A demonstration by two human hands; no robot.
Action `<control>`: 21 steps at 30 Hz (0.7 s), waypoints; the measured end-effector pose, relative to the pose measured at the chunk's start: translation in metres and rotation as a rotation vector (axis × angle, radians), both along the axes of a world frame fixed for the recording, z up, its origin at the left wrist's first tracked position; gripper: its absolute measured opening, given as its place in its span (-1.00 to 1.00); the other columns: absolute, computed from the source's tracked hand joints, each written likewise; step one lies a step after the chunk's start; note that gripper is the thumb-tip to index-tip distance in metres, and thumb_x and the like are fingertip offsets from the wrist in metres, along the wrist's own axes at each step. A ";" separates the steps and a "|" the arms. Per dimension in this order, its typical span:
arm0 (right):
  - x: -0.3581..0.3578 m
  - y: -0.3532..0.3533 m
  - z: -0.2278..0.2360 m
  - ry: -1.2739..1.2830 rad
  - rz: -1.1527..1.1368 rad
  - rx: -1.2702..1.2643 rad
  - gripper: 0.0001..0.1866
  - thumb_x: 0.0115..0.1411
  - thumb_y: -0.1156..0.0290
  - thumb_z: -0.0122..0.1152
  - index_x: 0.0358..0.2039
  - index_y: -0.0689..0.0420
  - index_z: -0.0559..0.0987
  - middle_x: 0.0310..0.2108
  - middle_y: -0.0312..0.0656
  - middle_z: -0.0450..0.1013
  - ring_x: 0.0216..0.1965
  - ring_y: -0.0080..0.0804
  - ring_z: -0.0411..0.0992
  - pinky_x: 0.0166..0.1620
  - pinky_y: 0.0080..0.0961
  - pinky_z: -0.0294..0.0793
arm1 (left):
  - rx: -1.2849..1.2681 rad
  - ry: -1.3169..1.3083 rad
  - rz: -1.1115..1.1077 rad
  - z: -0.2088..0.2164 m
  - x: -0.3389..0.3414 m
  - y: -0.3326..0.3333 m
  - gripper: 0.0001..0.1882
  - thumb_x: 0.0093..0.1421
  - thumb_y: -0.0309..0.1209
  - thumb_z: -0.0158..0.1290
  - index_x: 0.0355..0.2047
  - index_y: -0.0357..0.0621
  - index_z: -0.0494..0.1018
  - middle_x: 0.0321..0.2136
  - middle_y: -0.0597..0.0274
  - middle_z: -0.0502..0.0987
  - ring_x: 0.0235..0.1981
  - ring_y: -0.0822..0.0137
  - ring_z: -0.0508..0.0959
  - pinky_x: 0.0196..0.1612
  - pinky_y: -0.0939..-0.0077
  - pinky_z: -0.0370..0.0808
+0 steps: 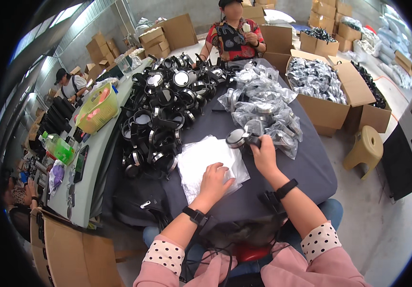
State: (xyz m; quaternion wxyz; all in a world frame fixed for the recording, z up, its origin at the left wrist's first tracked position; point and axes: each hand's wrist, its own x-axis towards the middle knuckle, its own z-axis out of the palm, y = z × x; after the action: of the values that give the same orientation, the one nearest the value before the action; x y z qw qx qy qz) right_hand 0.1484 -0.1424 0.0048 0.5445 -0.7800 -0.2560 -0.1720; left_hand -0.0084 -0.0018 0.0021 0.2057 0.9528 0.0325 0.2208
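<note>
My right hand [264,154] is closed around the black handle of a lid-like part with a round silver-rimmed disc [236,138]. I hold it just above the dark cloth, beside a stack of clear plastic bags [201,160]. Over those bags lies my left hand [214,181], its fingers apart and a little bent, touching the stack and holding nothing that I can make out. A large heap of unwrapped black and silver parts [160,98] is at the far left of the table. To the right are several such parts in clear bags [265,107].
A person [236,36] sits across the table, holding something pale. Open cartons [323,112] of bagged parts stand at the right, near a beige stool [366,146]. On the left, a green side table [88,179] carries a yellow basket [95,112] and a green bottle [58,147].
</note>
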 end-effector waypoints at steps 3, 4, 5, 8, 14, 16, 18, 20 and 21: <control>-0.007 -0.021 0.015 0.231 0.020 0.237 -0.78 0.15 0.40 0.14 -0.44 0.27 0.34 -0.51 -0.03 0.33 -0.46 -0.18 0.31 -0.33 -0.28 0.31 | 0.043 0.026 -0.002 -0.005 0.011 0.002 -0.65 -0.04 -0.35 0.24 -0.26 -0.31 0.52 -0.09 -0.14 0.46 -0.01 -0.07 0.43 0.04 0.20 0.41; -0.012 -0.031 0.013 0.267 0.042 0.336 -0.78 0.15 0.39 0.12 -0.45 0.27 0.34 -0.55 -0.07 0.32 -0.48 -0.31 0.28 -0.35 -0.32 0.30 | 0.083 0.019 -0.011 -0.007 0.017 0.003 -0.68 -0.02 -0.36 0.25 -0.30 -0.31 0.52 -0.09 -0.15 0.46 -0.04 -0.06 0.46 0.00 0.22 0.45; -0.015 -0.042 0.008 0.296 0.040 0.346 -0.78 0.15 0.38 0.12 -0.45 0.25 0.33 -0.57 -0.12 0.31 -0.49 -0.38 0.26 -0.37 -0.35 0.30 | 0.084 0.018 -0.010 -0.008 0.022 0.002 -0.68 -0.02 -0.36 0.25 -0.30 -0.31 0.52 -0.09 -0.15 0.46 -0.04 -0.06 0.46 0.00 0.22 0.45; -0.025 -0.073 -0.009 0.366 0.015 0.324 -0.73 0.14 0.33 0.14 -0.49 0.23 0.30 -0.60 -0.19 0.27 -0.50 -0.49 0.23 -0.40 -0.41 0.27 | -0.074 0.029 -0.012 -0.007 0.039 -0.008 -0.70 -0.02 -0.36 0.24 -0.33 -0.32 0.51 -0.14 -0.13 0.47 -0.11 -0.05 0.50 -0.07 0.24 0.49; -0.042 -0.081 -0.012 0.370 0.006 0.244 -0.65 0.24 0.26 0.14 -0.52 0.20 0.27 -0.64 -0.27 0.23 -0.56 -0.51 0.20 -0.43 -0.46 0.25 | -0.029 0.195 0.264 0.004 0.051 -0.025 -0.74 0.05 -0.31 0.20 -0.33 -0.23 0.53 -0.27 0.04 0.49 -0.20 0.04 0.54 -0.15 0.26 0.50; -0.042 -0.085 -0.016 0.365 0.021 0.238 -0.66 0.25 0.27 0.13 -0.52 0.19 0.27 -0.64 -0.28 0.23 -0.56 -0.51 0.19 -0.44 -0.46 0.25 | 0.076 0.043 0.119 -0.008 0.050 -0.016 -0.82 0.08 -0.35 0.19 -0.40 -0.22 0.54 -0.33 0.09 0.51 -0.30 0.05 0.55 -0.22 0.23 0.51; -0.042 -0.086 -0.017 0.358 0.030 0.235 -0.66 0.27 0.28 0.13 -0.52 0.19 0.27 -0.65 -0.29 0.24 -0.57 -0.52 0.18 -0.46 -0.47 0.24 | 0.019 -0.064 0.071 -0.014 0.048 -0.011 -0.85 0.09 -0.39 0.18 -0.43 -0.23 0.53 -0.37 0.08 0.51 -0.35 0.06 0.54 -0.25 0.24 0.51; -0.043 -0.087 -0.014 0.380 0.042 0.234 -0.66 0.20 0.33 0.22 -0.54 0.20 0.28 -0.66 -0.27 0.25 -0.60 -0.51 0.17 -0.50 -0.46 0.22 | -0.040 -0.169 0.024 -0.011 0.046 -0.010 -0.88 0.10 -0.43 0.16 -0.46 -0.24 0.53 -0.40 0.07 0.50 -0.40 0.06 0.53 -0.28 0.26 0.50; -0.044 -0.088 -0.012 0.384 0.042 0.236 -0.66 0.20 0.33 0.22 -0.54 0.20 0.28 -0.66 -0.27 0.25 -0.60 -0.51 0.17 -0.50 -0.46 0.22 | -0.221 -0.115 0.045 -0.010 0.044 -0.011 -0.90 0.09 -0.46 0.16 -0.46 -0.26 0.53 -0.42 0.07 0.50 -0.43 0.10 0.53 -0.31 0.30 0.50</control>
State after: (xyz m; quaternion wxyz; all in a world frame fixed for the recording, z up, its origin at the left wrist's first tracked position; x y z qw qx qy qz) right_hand 0.1040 -0.2305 -0.0076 0.6740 -0.7240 -0.1419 -0.0378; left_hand 0.0359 -0.0131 -0.0074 0.3061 0.9092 0.0660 0.2744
